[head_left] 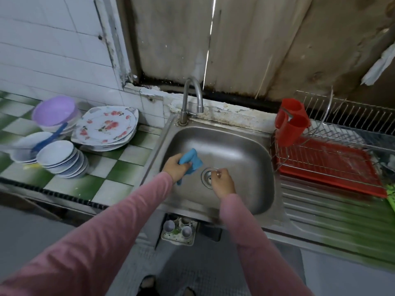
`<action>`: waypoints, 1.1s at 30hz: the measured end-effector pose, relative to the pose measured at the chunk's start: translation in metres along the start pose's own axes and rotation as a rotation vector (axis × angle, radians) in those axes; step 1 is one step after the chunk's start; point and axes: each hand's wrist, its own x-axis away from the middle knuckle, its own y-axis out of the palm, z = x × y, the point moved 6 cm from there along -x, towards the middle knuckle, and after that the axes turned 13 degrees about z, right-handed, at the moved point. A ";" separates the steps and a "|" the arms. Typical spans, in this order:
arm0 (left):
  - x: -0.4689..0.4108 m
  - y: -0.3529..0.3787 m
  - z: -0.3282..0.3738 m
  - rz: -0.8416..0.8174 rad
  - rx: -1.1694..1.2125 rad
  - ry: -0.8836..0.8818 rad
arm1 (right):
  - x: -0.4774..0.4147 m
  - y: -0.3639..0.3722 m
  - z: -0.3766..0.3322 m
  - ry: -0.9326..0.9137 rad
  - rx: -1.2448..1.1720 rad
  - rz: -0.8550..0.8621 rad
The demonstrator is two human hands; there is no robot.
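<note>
My left hand [174, 168] grips a crumpled blue cloth [192, 160] low inside the steel sink [235, 146], at its left side. My right hand [223, 182] hovers over the drain [206, 177] with its fingers curled. Something small and shiny glints at the fingertips, but I cannot tell whether the hand holds it. Both arms are in pink sleeves. The curved tap [191, 97] stands at the sink's back rim and no water runs from it.
On the green-and-white tiled counter at the left sit floral plates [106, 127], stacked white bowls [61, 158] and a purple bowl [55, 111]. To the right of the sink is a wire dish rack [333, 150] on a red tray, with a red cutlery holder [290, 121].
</note>
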 end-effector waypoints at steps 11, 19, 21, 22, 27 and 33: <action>-0.018 -0.163 -0.048 0.226 -0.224 0.229 | 0.065 0.111 -0.094 -0.177 -0.048 -0.051; -0.044 -0.313 -0.109 0.238 -0.221 0.174 | 0.136 0.238 -0.171 -0.212 -0.049 -0.094; -0.050 -0.346 -0.122 0.249 -0.247 0.184 | 0.148 0.263 -0.186 -0.218 -0.027 -0.126; -0.053 -0.363 -0.129 0.261 -0.259 0.181 | 0.153 0.277 -0.194 -0.220 -0.008 -0.141; -0.069 -0.422 -0.157 0.330 -0.284 0.153 | 0.156 0.328 -0.225 -0.268 0.131 -0.196; -0.108 -0.466 -0.190 0.419 -0.087 -0.039 | 0.141 0.386 -0.262 -0.332 0.140 -0.253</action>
